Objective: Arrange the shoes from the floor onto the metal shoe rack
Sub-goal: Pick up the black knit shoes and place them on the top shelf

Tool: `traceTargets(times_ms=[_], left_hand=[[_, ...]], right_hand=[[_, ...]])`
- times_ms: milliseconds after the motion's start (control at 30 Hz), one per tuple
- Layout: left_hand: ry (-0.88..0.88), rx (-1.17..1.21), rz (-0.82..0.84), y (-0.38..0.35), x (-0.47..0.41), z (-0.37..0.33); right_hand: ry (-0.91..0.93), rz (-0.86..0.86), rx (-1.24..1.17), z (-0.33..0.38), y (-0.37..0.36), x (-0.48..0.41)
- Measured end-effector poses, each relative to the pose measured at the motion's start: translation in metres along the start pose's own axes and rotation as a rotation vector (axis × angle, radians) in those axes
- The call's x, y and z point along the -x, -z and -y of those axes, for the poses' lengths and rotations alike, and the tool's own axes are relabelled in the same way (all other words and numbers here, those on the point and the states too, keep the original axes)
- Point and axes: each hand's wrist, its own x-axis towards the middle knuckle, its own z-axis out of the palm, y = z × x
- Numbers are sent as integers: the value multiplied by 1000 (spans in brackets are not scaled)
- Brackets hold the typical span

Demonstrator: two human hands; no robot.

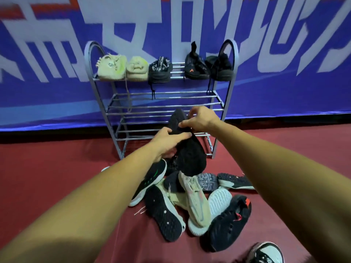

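Head view, from the left: a metal shoe rack (171, 96) of grey rails stands on the red floor (57, 168) against a blue banner (284, 95) with large white characters. Its top shelf carries five shoes in a row: two beige shoes (112, 68) side by side, a black shoe with white lettering (160, 70), then after a gap a black shoe with an orange mark (196, 67) and a plain black shoe (221, 68). Laces hang down from several of them. The lower shelves hold nothing that shows.

In front of the lower rails, the two hands sit close together on one black knit shoe (188, 154). The left hand (167, 140) grips its middle with fingers curled over it. The right hand (201, 119) pinches its narrower upper end. The shoe is held steeply tilted, all matte black, its lower end rounded and bulky above the pile; whether it touches the pile I cannot tell.

On the floor below lie a black trainer with green marks (150, 183), an upturned black sole (163, 211), a beige knit shoe (195, 202), a ribbed white sole (219, 202) and a black shoe with red accents (228, 224).
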Motion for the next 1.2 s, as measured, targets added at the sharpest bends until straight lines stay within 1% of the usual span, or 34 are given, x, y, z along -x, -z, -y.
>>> traceTargets(times_ms=[67,167,267,367,433,533,633,700,900,1000,1133,1200], left_hand=[[-38,9,40,-1,0,-13],[-99,-37,37,0,-5,-24],[-68,19,38,7,-10,-33],[-99,50,30,16,-17,-43],[-102,111,32,22,-18,-50],[-52,206,84,32,-23,-57],[-23,242,91,42,-27,-62],[-6,274,95,46,-28,-68],[-19,457,198,53,-35,-79],[-18,510,191,54,-41,-80],[-30,548,171,54,-46,-77],[-32,563,150,54,-49,-77]], right_hand=[[5,-76,-12,7,4,-4],[12,-150,-32,18,6,-8],[6,-237,-58,25,10,-14],[57,-284,-119,31,20,-21],[115,-282,-219,34,27,-25],[181,-251,-364,34,33,-29],[200,-232,-398,31,35,-34],[179,-208,-404,26,34,-38],[104,-134,-524,21,33,-42],[21,-52,-667,18,33,-40],[-60,141,-771,16,31,-41],[-83,174,-853,14,31,-43]])
